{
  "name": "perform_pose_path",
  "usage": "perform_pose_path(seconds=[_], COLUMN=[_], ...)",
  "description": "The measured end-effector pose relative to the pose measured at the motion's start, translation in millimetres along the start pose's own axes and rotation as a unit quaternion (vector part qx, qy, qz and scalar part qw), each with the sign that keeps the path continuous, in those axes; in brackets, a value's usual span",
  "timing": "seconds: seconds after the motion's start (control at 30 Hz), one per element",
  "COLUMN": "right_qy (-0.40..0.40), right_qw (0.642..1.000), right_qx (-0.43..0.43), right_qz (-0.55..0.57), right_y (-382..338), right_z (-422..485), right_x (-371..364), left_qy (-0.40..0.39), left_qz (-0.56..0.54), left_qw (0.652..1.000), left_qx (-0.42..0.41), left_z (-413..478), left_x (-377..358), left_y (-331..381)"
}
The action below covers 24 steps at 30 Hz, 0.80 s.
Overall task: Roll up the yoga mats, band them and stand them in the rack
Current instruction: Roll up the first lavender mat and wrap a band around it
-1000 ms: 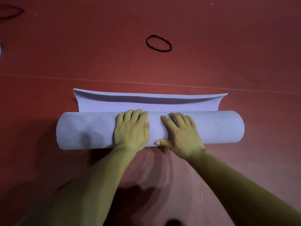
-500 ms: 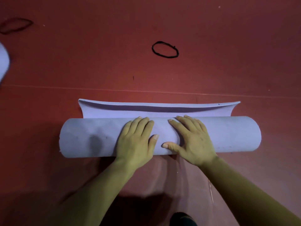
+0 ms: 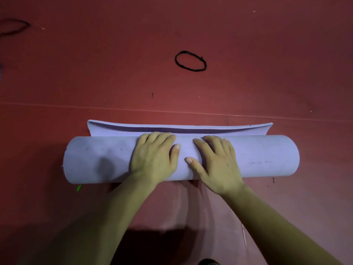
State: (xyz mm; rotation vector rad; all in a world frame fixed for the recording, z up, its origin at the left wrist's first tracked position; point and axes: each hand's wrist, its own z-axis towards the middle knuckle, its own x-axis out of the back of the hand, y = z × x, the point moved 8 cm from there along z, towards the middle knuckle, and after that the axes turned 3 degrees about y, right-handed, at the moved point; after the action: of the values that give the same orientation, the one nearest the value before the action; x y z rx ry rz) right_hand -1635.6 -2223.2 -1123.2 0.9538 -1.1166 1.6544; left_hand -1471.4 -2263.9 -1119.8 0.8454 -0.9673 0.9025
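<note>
1. Lilac foam yoga mat [image 3: 267,155] lies crosswise on the red floor [image 3: 267,54] as a thick roll. Only a short tail [image 3: 179,129] with a curled-up edge is left unrolled, just beyond the roll.
2. I have my left hand [image 3: 152,159] and right hand [image 3: 217,163] side by side on the middle of the roll. Both are palms down with fingers straight and slightly spread, pressing rather than gripping, and the fingertips reach the roll's far crest.
3. I judge this to be the end of the rolling step; banding and racking are not yet begun.
4. A black elastic band loop [image 3: 190,61] lies on the floor well beyond the roll, about in line with its middle. A second dark loop [image 3: 15,27] lies further off, beyond the roll's left end.
5. The next move, as I read it, is to push the roll over the tail. One hand then pins it against springing open while the other reaches beyond the roll for the band. I see no rack.
</note>
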Motion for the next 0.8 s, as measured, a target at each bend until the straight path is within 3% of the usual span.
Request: perform_pose_path(seconds=[0.4,0.6,0.8], right_qy=[-0.01,-0.134,-0.196], right_qw=[0.998,0.987,0.978], right_qx=[-0.049,-0.073,-0.068], right_qz=[-0.022,-0.04,-0.03], right_y=[4.9,10.5,14.8], right_z=[41.0,61.7,68.8], right_x=[-4.5,-16.5,-24.1], left_qy=[-0.084,-0.083,-0.059], left_qz=[0.026,0.032,0.042], left_qw=[0.995,0.995,0.997], left_qx=[0.042,0.05,0.04], left_z=[22.6,23.5,20.5], left_x=[-13.0,-12.4,-7.5], left_y=[-11.5,-11.3,-10.2])
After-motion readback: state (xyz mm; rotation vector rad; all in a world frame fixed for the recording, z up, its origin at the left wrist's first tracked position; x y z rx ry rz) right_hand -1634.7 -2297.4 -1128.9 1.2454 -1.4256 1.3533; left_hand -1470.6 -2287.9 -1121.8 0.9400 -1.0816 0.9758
